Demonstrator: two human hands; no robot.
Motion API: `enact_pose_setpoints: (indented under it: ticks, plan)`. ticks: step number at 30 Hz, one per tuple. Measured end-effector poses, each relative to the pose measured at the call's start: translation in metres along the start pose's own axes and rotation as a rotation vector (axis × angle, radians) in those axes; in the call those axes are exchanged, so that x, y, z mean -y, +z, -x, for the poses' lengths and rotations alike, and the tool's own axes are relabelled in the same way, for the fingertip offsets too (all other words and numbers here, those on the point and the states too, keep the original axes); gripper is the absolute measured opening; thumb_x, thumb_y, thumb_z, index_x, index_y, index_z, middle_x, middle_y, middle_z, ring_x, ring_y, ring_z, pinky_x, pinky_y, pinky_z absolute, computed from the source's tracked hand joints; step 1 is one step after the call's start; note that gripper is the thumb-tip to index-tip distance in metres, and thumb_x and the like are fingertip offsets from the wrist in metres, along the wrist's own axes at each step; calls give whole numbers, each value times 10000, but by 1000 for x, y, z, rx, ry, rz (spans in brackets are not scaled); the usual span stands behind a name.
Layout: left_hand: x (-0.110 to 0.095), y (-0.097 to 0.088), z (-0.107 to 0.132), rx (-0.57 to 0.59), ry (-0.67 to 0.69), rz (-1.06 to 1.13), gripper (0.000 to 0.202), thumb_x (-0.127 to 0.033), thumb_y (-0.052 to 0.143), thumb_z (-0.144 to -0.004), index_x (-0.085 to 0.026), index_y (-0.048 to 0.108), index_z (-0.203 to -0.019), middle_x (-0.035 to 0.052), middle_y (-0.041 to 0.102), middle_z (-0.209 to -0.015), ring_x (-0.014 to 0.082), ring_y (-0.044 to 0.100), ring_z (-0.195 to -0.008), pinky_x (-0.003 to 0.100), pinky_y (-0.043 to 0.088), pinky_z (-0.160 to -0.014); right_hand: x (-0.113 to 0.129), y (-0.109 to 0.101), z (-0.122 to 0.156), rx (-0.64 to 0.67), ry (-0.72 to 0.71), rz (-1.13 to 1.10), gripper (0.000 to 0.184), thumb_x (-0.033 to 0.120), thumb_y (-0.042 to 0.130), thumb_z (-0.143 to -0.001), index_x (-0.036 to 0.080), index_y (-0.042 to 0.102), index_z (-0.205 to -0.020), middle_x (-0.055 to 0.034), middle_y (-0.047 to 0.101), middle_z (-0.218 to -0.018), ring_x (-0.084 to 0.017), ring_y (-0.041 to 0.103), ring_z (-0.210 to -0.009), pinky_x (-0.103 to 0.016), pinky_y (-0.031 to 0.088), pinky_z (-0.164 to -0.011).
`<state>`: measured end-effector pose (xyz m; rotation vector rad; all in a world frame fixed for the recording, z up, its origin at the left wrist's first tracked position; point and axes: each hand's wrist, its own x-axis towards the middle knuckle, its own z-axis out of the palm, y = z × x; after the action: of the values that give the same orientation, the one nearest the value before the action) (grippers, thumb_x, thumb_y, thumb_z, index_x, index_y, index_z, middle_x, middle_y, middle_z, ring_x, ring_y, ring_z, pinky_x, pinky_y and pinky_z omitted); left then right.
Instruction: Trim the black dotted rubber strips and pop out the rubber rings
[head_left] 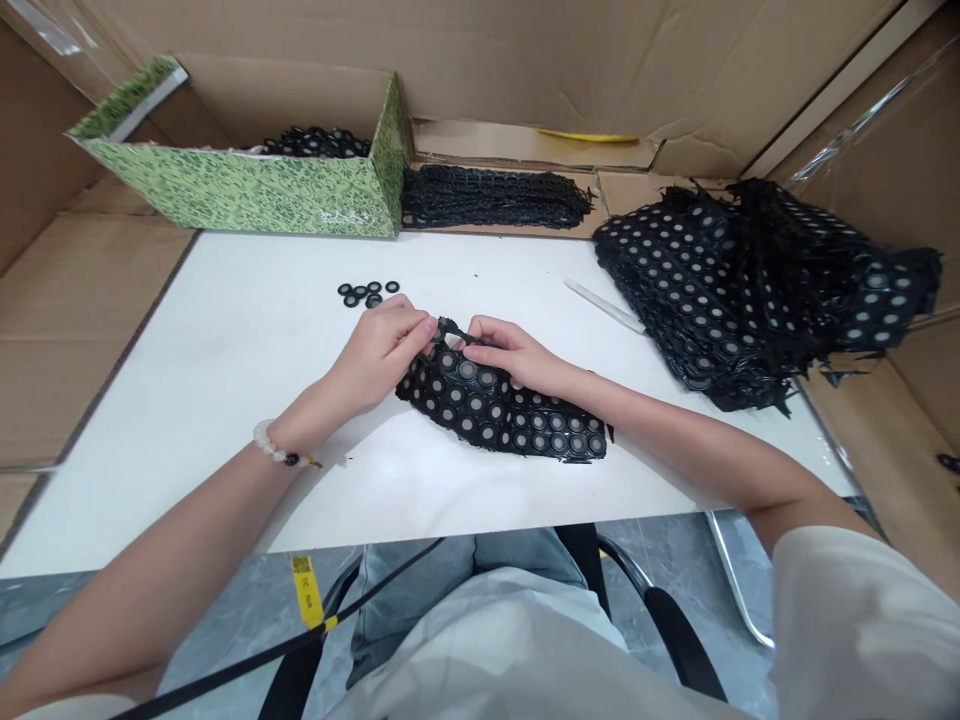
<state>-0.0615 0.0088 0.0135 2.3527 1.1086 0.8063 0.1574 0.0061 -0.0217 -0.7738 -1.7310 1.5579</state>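
One sheet [480,408] (black, dotted) in both hands [382,347] [521,358]

The right hand [517,357] partly hides the black sheet [496,408].

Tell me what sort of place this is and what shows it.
Most likely a small workshop station for handwork on parts: a cardboard-walled white table, a heap of black dotted sheets at its right side, and small black rings just beyond the left hand.
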Motion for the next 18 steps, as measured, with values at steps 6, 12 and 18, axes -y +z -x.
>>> enact_pose_setpoints:
  ticks: [6, 12, 18]
  plan:
    - [0, 2, -2, 142, 221, -251, 388, -314, 397, -1007, -205, 542, -664, 56, 591, -638, 229, 497, -716, 394, 416, -729, 9, 10, 2, -91, 90, 56, 261, 414, 634, -852, 207, 509, -752, 49, 455, -715, -131, 416, -689, -280, 338, -688]
    - [-1, 2, 0, 145, 278, -311, 353, -262, 435, -980, -197, 596, -672, 69, 639, -660, 237, 533, -742, 392, 440, -729, 9, 15, 3, -156, 80, 143, 261, 437, 608, -873, 202, 558, -771, 31, 550, -750, -144, 481, -742, -294, 386, -764]
    - [3, 4, 2, 87, 350, -353, 334, -244, 461, -967, -201, 620, -676, 70, 664, -681, 239, 545, -755, 400, 443, -726, 6, 14, 2, -176, 85, 153, 175, 353, 588, -847, 200, 560, -765, 33, 561, -742, -148, 500, -743, -299, 384, -772]
